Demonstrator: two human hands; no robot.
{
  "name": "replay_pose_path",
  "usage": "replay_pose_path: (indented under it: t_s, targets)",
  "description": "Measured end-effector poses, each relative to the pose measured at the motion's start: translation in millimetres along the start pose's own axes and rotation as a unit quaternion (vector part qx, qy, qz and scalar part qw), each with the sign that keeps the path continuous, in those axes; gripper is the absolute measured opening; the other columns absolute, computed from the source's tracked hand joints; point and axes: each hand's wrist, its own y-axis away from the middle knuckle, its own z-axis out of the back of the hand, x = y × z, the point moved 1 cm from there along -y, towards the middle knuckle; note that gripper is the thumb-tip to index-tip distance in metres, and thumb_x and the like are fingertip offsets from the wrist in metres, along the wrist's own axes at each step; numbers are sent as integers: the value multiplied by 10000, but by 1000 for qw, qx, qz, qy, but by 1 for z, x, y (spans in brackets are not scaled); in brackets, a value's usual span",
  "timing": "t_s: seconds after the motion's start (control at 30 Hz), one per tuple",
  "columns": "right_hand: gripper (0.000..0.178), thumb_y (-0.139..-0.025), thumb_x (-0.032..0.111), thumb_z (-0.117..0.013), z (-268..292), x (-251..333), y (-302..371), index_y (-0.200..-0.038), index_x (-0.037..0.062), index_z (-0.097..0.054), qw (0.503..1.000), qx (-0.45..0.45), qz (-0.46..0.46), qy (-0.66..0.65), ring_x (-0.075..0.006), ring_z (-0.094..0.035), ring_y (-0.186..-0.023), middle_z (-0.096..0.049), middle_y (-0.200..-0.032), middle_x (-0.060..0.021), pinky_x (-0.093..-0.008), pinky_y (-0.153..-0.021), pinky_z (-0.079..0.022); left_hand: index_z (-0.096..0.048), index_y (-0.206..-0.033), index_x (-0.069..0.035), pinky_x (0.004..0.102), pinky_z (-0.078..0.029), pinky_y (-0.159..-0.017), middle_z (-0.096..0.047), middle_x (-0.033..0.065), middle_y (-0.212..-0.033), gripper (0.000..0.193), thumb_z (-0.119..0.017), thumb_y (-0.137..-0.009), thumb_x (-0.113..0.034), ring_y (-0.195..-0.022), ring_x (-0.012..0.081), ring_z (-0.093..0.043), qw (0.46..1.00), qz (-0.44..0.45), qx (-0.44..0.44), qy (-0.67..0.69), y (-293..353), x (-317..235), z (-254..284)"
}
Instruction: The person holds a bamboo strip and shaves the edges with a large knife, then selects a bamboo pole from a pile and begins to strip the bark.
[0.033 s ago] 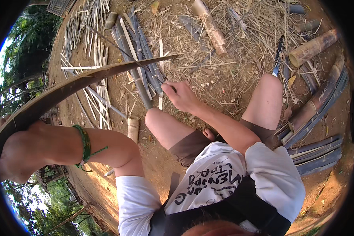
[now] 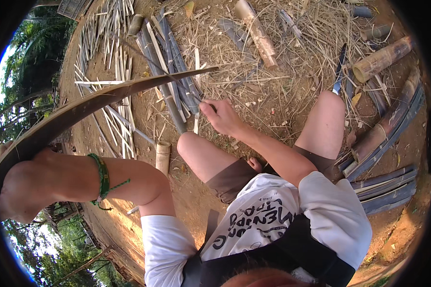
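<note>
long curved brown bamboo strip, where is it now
In the head view's left half, the long curved brown bamboo strip is in the left hand, tip pictured above the right hand.

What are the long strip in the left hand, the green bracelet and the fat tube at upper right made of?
The long strip looks like split bamboo: dull brown with a paler, rough edge. The green bracelet seems woven from cord, perhaps cotton or nylon: stringy ends dangle. The fat tube is probably dry bamboo: mottled tan, with a hollow end.
</note>
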Motion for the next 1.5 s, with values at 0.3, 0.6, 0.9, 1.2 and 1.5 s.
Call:
replay_pose_path:
  t_s: [0.3, 0.6, 0.9, 1.2, 1.5]
  targets:
    - [697, -982, 685, -300, 13, -133, -6, -629, 115, -492, 937, 27, -346, 43, -129, -383, -460, -373, -519, 28, -366, -481, -361, -482, -761, 69, 426, -543, -637, -552, 179, -725, 664, -175, -1030, -456, -615, 291, -566, 999, -17, 25, -21, -21, 43, -13]
    - [720, -968, 692, -343, 45, -198, -9, -602, 93, -504, 865, 23, -486, 123, -176, -529, -493, -513, -566, -65, -423, -586, -448, -473, -764, 73, 461, -523, -703, -546, 178, -738, 697, -149, -1036, -480, -638, 300, -545, 996, -35, 73, -36, -47, 84, -33]
    - [840, -928, 735, -363, 52, -215, 17, -628, -18, -581, 887, -72, -412, 194, -299, -666, -609, -605, -611, -173, -444, -642, -518, -464, -767, 77, 497, -503, -769, -541, 176, -750, 729, -122, -1043, -505, -661, 309, -524, 974, -171, 106, -108, -91, 119, -52]
    - [702, -927, 662, -505, 33, -50, 23, -566, 61, -501, 957, -17, -290, -27, -165, -512, -449, -478, -490, -32, -377, -492, -432, -561, -832, -5, 400, -471, -818, -579, 108, -805, 701, -136, -1056, -516, -751, 242, -514, 986, 80, 141, -30, -58, 63, -2]
    - [591, -989, 541, -505, 32, 37, 45, -611, 87, -480, 982, 1, -189, -16, -101, -464, -393, -475, -488, 0, -274, -407, -376, -472, -765, -83, 336, -408, -627, -481, 63, -748, 314, -472, -976, -316, -651, 191, -449, 935, 272, 84, 212, -52, 27, 35]
